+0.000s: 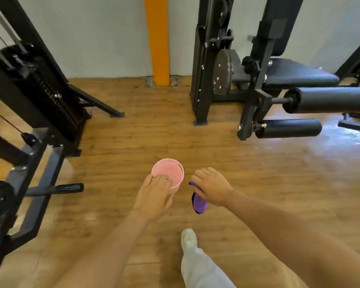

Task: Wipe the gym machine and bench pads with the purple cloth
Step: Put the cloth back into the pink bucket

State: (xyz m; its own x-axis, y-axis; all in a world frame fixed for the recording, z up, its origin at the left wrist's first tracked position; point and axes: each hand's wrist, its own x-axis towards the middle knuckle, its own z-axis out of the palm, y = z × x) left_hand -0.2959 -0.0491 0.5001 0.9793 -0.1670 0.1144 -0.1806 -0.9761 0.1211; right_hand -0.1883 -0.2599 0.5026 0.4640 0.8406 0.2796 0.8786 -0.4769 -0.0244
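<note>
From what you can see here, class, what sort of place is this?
Most likely a gym. A weight stack machine stands at the left, and a machine with a padded seat and foam roller pads at the right, on a wooden floor.

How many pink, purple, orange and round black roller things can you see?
Pink bucket: 1
Purple cloth: 1
Orange wall pad: 1
Black roller pads: 2
Total: 5
</note>
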